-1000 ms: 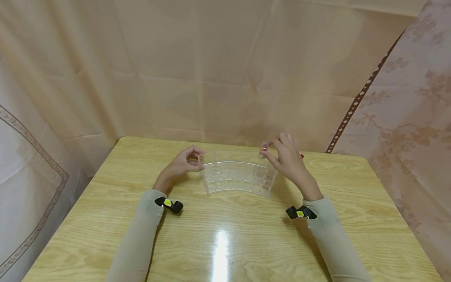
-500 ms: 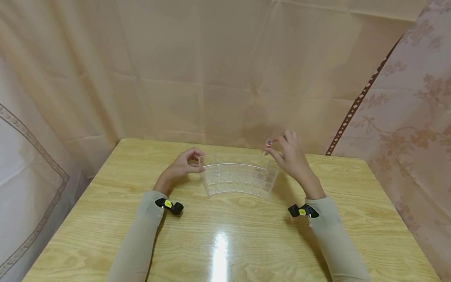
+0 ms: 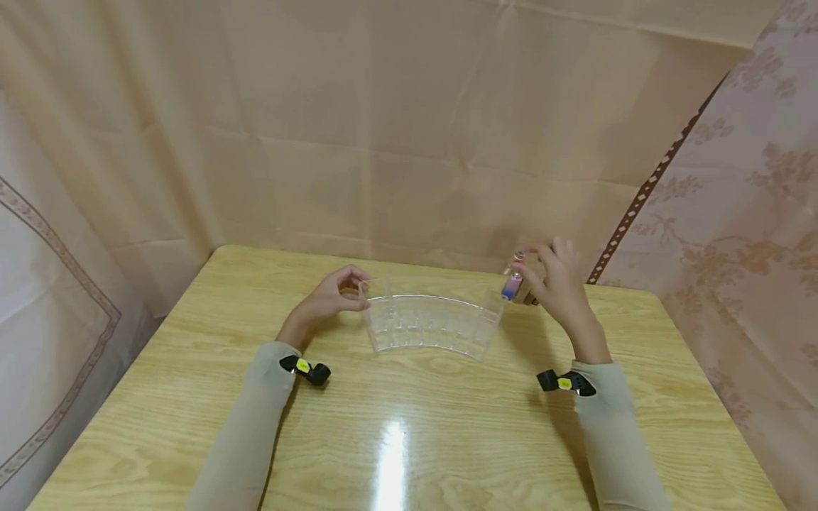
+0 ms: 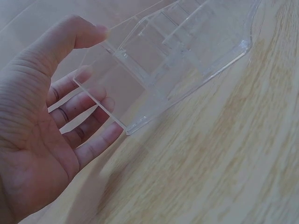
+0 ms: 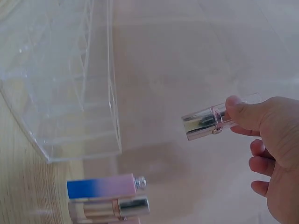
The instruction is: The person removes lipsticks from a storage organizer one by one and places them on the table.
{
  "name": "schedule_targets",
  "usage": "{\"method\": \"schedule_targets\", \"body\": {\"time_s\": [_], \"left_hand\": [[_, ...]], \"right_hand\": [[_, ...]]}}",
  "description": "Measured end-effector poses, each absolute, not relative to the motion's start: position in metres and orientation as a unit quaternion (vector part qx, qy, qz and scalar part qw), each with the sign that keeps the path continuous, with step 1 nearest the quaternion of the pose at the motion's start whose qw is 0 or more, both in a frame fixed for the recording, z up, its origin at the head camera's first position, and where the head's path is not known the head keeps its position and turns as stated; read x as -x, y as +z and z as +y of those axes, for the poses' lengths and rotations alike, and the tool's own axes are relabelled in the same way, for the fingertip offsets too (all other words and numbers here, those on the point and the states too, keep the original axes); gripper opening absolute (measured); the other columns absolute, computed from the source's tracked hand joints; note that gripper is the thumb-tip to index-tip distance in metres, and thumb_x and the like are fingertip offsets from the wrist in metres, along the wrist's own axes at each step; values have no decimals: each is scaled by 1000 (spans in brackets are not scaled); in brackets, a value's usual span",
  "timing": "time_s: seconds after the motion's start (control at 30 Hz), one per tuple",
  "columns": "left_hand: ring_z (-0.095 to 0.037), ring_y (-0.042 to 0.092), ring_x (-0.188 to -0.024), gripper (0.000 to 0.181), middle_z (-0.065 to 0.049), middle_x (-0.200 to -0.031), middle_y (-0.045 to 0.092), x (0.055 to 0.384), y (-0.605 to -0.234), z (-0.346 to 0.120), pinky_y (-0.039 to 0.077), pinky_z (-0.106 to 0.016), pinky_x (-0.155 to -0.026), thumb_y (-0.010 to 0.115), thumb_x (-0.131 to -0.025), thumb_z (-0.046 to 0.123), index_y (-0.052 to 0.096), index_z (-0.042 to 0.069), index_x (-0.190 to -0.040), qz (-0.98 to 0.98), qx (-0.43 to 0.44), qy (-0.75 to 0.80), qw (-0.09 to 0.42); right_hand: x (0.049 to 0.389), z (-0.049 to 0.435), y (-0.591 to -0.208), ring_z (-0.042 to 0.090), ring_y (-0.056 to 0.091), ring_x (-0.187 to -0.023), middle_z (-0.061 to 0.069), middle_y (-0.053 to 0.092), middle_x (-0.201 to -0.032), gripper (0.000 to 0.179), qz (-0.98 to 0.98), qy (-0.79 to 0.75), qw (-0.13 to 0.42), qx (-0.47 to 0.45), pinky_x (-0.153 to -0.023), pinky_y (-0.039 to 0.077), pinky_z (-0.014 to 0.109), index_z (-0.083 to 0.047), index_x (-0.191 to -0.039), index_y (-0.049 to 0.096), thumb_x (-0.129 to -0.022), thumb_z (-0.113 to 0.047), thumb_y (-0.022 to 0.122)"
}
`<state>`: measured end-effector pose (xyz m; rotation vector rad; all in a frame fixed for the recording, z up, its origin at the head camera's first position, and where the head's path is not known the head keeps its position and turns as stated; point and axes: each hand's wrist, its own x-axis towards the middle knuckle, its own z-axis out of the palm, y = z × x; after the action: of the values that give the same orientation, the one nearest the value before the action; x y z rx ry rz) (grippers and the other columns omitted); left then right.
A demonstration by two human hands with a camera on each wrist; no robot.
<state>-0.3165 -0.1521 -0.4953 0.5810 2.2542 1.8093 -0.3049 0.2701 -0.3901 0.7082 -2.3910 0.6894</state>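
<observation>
A clear plastic lipstick organizer point(image 3: 428, 323), curved and divided into small compartments, stands on the table. At its left end my left hand point(image 3: 331, 292) holds the side panel, with the thumb at the upper edge and the fingers along the outside in the left wrist view. Past the right end, my right hand point(image 3: 564, 291) pinches a shiny lipstick tube point(image 5: 202, 123) with a clear end between thumb and index finger. Just below it stand a blue-and-pink lipstick point(image 5: 100, 186) and a gold-and-silver lipstick point(image 5: 100, 210), side by side; another is partly cut off by the frame.
The wood-grain table point(image 3: 268, 426) stands against a beige curtain point(image 3: 409, 142) at the back. A flowered cloth point(image 3: 754, 248) hangs at the right and a white cloth point(image 3: 51, 341) at the left.
My right hand has moved right with the lipstick tube, from over the organizer's right end to above the standing lipsticks, which now show. The left hand has stayed at the organizer.
</observation>
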Motion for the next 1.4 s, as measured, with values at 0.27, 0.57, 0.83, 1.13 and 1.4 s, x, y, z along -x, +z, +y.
{"method": "schedule_targets", "body": {"time_s": [0.27,0.57,0.83,1.13,1.4], "left_hand": [[-22,57,-104,53,-18,-117,57,317,-493,-149,51,-24,-88,75,-88,0,51,-6,-134,766,-191,606,94],[-22,56,-104,53,-17,-115,57,319,-495,-147,51,-24,-88,76,-88,1,51,-5,-134,767,-190,606,95],[-22,57,-103,52,-20,-120,56,317,-493,-146,52,-24,-88,75,-89,0,51,-5,-135,763,-188,610,99],[-22,58,-104,52,-21,-121,56,317,-492,-146,51,-23,-89,74,-88,-1,51,-6,-135,765,-192,607,96],[-23,58,-103,52,-21,-120,56,317,-493,-147,51,-23,-89,75,-89,0,51,-6,-135,768,-195,603,93]], "right_hand": [[307,287,-388,32,31,-87,15,41,-89,32,-893,242,289,-245,-82,18,42,8,-109,66,-82,0,81],[306,298,-385,31,32,-85,19,45,-87,32,-893,235,302,-236,-81,19,41,10,-107,67,-81,-2,82],[308,313,-384,34,32,-88,14,39,-88,33,-909,224,291,-197,-81,19,40,10,-111,66,-85,-5,79],[306,321,-383,36,31,-88,16,38,-88,33,-913,222,292,-178,-82,20,45,12,-112,65,-86,-6,77],[310,328,-387,36,31,-86,20,43,-90,33,-913,214,300,-173,-82,22,48,11,-112,66,-86,-5,78]]}}
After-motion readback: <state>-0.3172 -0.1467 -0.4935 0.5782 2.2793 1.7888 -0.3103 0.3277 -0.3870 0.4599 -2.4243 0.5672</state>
